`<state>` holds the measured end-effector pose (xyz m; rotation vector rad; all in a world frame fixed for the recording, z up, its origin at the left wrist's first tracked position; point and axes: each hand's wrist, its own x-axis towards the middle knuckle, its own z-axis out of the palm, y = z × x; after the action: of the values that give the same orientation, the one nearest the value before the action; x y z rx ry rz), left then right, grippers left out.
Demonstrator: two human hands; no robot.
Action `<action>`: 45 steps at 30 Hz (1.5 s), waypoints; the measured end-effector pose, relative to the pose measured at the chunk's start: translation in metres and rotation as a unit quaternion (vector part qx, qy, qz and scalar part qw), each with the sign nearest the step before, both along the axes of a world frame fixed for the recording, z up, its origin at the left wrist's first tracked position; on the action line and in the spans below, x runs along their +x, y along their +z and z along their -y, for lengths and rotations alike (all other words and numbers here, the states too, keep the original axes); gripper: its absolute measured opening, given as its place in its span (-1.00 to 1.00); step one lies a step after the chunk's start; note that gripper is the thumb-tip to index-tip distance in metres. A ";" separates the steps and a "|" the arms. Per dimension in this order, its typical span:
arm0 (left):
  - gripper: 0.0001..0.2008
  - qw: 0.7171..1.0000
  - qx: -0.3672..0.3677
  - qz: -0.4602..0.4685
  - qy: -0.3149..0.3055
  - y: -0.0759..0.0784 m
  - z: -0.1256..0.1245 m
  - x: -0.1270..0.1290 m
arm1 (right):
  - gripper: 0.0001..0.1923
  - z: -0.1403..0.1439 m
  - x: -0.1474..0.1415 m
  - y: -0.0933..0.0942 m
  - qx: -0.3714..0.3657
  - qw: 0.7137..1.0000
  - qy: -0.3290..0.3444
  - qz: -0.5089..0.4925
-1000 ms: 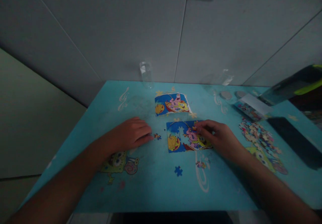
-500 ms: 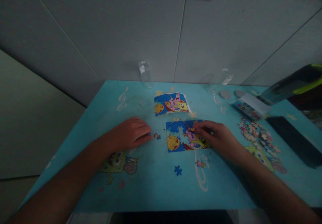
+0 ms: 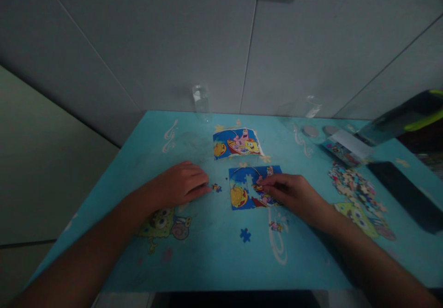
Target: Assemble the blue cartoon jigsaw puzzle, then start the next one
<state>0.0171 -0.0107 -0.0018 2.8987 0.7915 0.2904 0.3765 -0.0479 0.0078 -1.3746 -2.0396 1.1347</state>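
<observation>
The half-built cartoon jigsaw is lying on the blue desk straight ahead, its long axis running left to right. The right hand is resting on its right half, fingertips curled and seemingly pinching a piece, though the dim view makes that unsure. The left hand is lying loosely closed, palm down, just left of a small loose piece.

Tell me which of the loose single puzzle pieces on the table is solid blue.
The blue piece lying alone nearest the table's front edge, between the two forearms. The piece by the left hand and the one below the half-built puzzle are multicoloured.
</observation>
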 end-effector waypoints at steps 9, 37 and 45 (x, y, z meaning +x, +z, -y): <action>-0.68 1.000 -0.015 -0.014 0.005 -0.003 0.000 -0.001 | -0.80 -0.001 -0.002 -0.004 0.077 0.996 0.015 0.039; -0.68 1.000 -0.009 -0.003 0.006 -0.002 0.000 -0.001 | -0.80 0.000 -0.001 0.000 0.120 0.986 0.077 0.080; -0.68 1.000 -0.009 0.005 0.005 0.000 0.000 0.000 | -0.79 0.001 -0.003 0.000 0.123 0.986 0.080 0.079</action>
<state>0.0172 -0.0105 -0.0022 2.8758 0.8017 0.2985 0.3739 -0.0485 0.0079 -1.2303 -2.3483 0.8224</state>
